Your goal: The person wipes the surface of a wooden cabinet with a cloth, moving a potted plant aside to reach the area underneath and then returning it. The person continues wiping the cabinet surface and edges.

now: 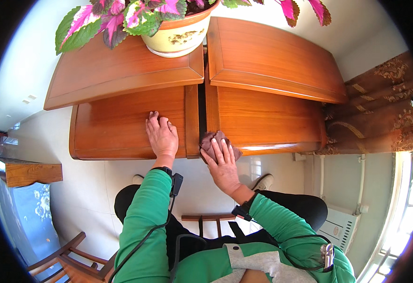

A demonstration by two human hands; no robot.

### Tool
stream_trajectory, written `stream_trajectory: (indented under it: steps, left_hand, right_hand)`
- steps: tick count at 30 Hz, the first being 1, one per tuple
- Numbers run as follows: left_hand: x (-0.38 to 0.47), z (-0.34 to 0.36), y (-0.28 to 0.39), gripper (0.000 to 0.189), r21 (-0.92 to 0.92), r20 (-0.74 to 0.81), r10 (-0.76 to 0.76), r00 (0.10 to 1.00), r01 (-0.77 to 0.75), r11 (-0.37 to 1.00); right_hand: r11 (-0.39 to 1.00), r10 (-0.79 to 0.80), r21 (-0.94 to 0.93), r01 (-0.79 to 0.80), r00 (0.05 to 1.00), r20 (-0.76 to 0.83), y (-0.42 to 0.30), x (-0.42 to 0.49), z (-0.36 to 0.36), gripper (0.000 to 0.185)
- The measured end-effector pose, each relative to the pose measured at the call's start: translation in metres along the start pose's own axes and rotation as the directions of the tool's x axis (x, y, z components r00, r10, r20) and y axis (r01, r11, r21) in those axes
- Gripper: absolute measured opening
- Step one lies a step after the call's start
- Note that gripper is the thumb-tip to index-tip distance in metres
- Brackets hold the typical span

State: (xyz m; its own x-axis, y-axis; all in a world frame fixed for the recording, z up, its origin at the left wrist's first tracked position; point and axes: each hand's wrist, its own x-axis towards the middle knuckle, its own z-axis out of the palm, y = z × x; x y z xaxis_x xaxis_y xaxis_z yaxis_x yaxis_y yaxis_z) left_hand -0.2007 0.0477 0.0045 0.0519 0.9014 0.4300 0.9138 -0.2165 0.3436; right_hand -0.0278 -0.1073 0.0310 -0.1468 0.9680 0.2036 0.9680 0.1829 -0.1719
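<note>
My right hand (224,162) presses a crumpled brown cloth (215,138) onto the near inner corner of the right lower wooden panel (270,120). The thumb and fingers spread over the cloth. On the left lower wooden panel (121,123) rests my left hand (162,136), fingers loosely bent and nothing visible in it. A narrow dark gap (202,109) divides the two lower panels, running between the hands. Beyond and above them are a left upper wooden top (114,74) and a right upper wooden top (270,56).
A cream flowerpot (178,39) with a pink-and-green coleus (114,21) stands on the left upper top. Patterned brown curtains (376,106) hang at the right, near a white radiator cover (337,226). Wooden chair (68,258) and blue floral fabric (33,212) are at lower left.
</note>
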Motion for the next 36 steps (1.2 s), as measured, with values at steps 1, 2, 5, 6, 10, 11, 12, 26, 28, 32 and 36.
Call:
stream_trajectory:
  steps: [1, 2, 5, 6, 10, 11, 12, 26, 28, 32, 36]
  left_hand:
    - [0.000, 0.000, 0.000, 0.014, 0.000, 0.004, -0.005, 1.000, 0.005, 1.000]
    - [0.000, 0.000, 0.000, 0.014, 0.005, 0.018, -0.009, 1.000, 0.009, 1.000]
    - [0.001, -0.001, 0.000, 0.013, -0.005, -0.013, 0.008, 1.000, -0.008, 1.000]
    - [0.001, -0.001, 0.000, 0.013, -0.001, -0.002, 0.000, 1.000, 0.000, 1.000]
    - [0.001, 0.000, 0.000, 0.013, 0.000, 0.020, -0.008, 1.000, 0.008, 1.000]
    - [0.001, 0.001, -0.001, 0.013, 0.003, 0.020, -0.008, 1.000, 0.008, 1.000]
    - [0.001, 0.001, -0.001, 0.013, -0.003, 0.017, -0.007, 1.000, 0.007, 1.000]
    - [-0.001, 0.002, -0.002, 0.013, -0.005, -0.018, 0.016, 1.000, -0.016, 1.000]
    - [-0.002, 0.002, -0.003, 0.013, 0.008, -0.001, 0.009, 1.000, -0.009, 1.000]
    - [-0.002, 0.001, -0.002, 0.012, 0.008, 0.009, 0.002, 1.000, -0.002, 1.000]
    - [0.000, 0.000, 0.000, 0.012, -0.002, -0.002, 0.011, 1.000, -0.011, 1.000]
  right_hand:
    - [1.000, -0.014, 0.014, 0.014, 1.000, 0.004, 0.002, -0.002, -0.001, 0.058]
    - [0.999, -0.014, 0.030, 0.013, 1.000, 0.020, 0.006, 0.002, 0.000, 0.059]
    - [0.997, 0.054, 0.059, -0.049, 0.995, -0.084, 0.016, 0.038, 0.012, 0.057]
    - [0.995, 0.075, 0.077, -0.068, 0.992, -0.097, 0.022, 0.054, 0.015, 0.054]
    - [0.996, 0.077, 0.064, -0.066, 0.980, -0.182, 0.054, 0.136, 0.033, 0.052]
    - [0.994, 0.108, 0.032, -0.104, 0.985, -0.138, 0.061, 0.155, 0.037, 0.051]
    - [0.992, 0.124, -0.001, -0.125, 0.988, -0.087, 0.068, 0.171, 0.040, 0.050]
    - [0.992, 0.001, 0.128, 0.005, 0.999, -0.049, 0.040, 0.062, 0.014, 0.055]
    - [0.993, -0.036, 0.108, 0.036, 0.999, -0.004, 0.067, 0.039, 0.000, 0.053]
    - [0.999, 0.040, -0.011, -0.041, 0.996, -0.077, 0.163, 0.009, -0.030, 0.047]
    - [0.875, 0.384, -0.177, -0.450, 0.869, -0.314, 0.277, -0.038, -0.053, 0.046]
